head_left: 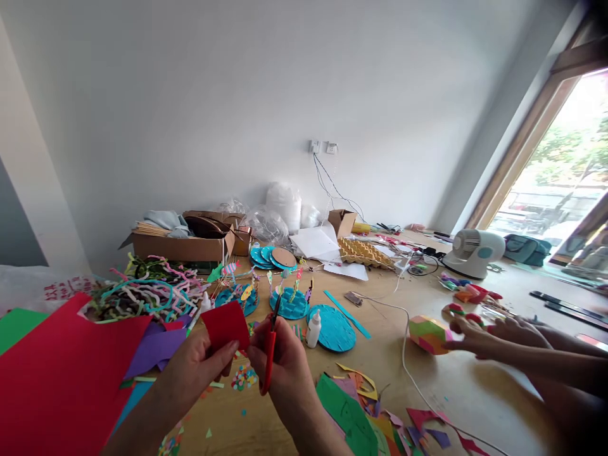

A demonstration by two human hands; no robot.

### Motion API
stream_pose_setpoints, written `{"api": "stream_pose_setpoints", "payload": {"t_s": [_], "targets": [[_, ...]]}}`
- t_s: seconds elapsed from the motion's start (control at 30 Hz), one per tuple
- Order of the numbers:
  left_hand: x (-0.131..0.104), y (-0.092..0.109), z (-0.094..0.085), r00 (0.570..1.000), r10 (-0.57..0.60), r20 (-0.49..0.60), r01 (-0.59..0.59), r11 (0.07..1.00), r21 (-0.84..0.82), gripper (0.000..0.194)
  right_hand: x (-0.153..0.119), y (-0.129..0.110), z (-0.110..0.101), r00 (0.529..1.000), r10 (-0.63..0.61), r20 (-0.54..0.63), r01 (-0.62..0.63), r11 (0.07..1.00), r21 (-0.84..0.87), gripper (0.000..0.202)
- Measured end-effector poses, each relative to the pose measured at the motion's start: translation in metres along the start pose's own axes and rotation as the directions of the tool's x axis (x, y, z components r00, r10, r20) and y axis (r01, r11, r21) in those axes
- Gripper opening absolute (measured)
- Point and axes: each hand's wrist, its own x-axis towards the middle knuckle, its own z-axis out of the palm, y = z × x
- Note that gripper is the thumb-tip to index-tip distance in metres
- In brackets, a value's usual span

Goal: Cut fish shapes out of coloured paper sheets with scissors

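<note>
My left hand (209, 364) pinches a small red paper piece (227, 326) by its lower left side, thumb on top. In my right hand (285, 354) is a pair of scissors (270, 354) with red handles, its dark blades pointing up and away. My right fingertips meet the paper's right edge. Just beyond lie blue discs with small colorful paper figures standing on them, such as the blue disc (289, 305). A white glue bottle (313, 329) stands beside a bare blue disc (332, 328). At the left rests a large red sheet (66, 373).
A heap of pipe cleaners (152, 288) and a cardboard box (180, 244) are at the left. Paper scraps (351, 411) lie front right. A white cable (406, 354) crosses the table near a white fan (475, 253). Another person's hands (494, 335) hold craft pieces at the right.
</note>
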Motion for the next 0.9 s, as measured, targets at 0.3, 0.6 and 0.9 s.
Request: {"api": "stream_pose_setpoints", "payload": {"t_s": [0.3, 0.6, 0.9], "targets": [[0.004, -0.003, -0.007, 0.998, 0.047, -0.051, -0.044, 0.997, 0.061, 0.031, 0.000, -0.001, -0.001, 0.999, 0.028, 0.017, -0.028, 1.000, 0.002, 0.022], [0.002, -0.003, -0.007, 0.990, 0.026, -0.137, -0.022, 0.999, 0.031, 0.033, 0.000, -0.005, 0.000, 0.999, 0.032, 0.024, -0.032, 0.999, 0.015, 0.022], [0.002, -0.012, -0.019, 0.988, 0.039, -0.153, -0.028, 0.997, 0.074, 0.037, -0.001, -0.004, 0.003, 0.999, 0.043, 0.030, -0.043, 0.999, 0.001, 0.022]]}}
